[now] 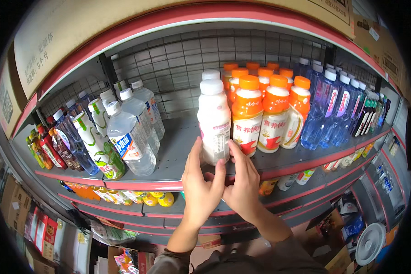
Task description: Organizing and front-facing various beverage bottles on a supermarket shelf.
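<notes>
A white plastic drink bottle [213,113] with a white cap stands upright at the front of the grey shelf [178,137]. My left hand [202,185] holds its lower left side, the thumb across the front near the base. From the right, my right hand [242,181] touches the same bottle with its fingertips. Another white-capped bottle [211,74] is mostly hidden right behind it. Close on the right stand several orange-capped milk drink bottles [248,116], in rows.
Clear drink bottles [132,137] and a green-and-white bottle [99,147] stand to the left, blue water bottles [323,109] to the right. A red shelf edge [150,185] runs below my view of the bottles. Cardboard boxes [72,37] lie above; lower shelves hold yellow-topped containers [165,199].
</notes>
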A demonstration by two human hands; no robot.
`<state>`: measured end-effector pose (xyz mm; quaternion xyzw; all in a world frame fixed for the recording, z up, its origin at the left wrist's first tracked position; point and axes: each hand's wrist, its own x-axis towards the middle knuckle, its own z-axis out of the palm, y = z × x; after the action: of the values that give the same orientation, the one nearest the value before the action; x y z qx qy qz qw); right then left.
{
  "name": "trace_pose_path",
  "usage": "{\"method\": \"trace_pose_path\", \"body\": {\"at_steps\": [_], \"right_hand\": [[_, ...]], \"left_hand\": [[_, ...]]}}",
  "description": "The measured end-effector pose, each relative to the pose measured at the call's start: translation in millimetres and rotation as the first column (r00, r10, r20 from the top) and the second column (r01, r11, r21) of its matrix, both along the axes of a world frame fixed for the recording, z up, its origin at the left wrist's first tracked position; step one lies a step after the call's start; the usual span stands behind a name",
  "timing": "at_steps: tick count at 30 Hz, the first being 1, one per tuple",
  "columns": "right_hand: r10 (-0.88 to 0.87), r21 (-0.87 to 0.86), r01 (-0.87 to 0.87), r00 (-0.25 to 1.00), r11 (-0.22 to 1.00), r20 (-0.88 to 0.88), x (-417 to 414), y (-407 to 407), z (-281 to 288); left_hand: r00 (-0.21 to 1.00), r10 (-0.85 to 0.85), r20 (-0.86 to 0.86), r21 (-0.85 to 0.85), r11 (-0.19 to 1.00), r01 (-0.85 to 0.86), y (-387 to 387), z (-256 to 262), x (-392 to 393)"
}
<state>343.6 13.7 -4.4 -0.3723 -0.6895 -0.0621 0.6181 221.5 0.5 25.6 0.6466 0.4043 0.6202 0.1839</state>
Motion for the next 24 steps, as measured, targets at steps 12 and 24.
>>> {"method": "trace_pose_path", "body": {"at_steps": [12,24], "right_hand": [[-0.119,-0.060,0.119,0.993,0.991,-0.004,-27,4,16],[0.020,-0.165,0.002,0.991,0.986,0.131,-25,19,22]], "left_hand": [[0.975,0.163,-0.151,0.234,0.964,-0.125,11,-12,-27],[0.967,0.231,-0.109,0.220,0.954,-0.204,5,-6,-33]]}}
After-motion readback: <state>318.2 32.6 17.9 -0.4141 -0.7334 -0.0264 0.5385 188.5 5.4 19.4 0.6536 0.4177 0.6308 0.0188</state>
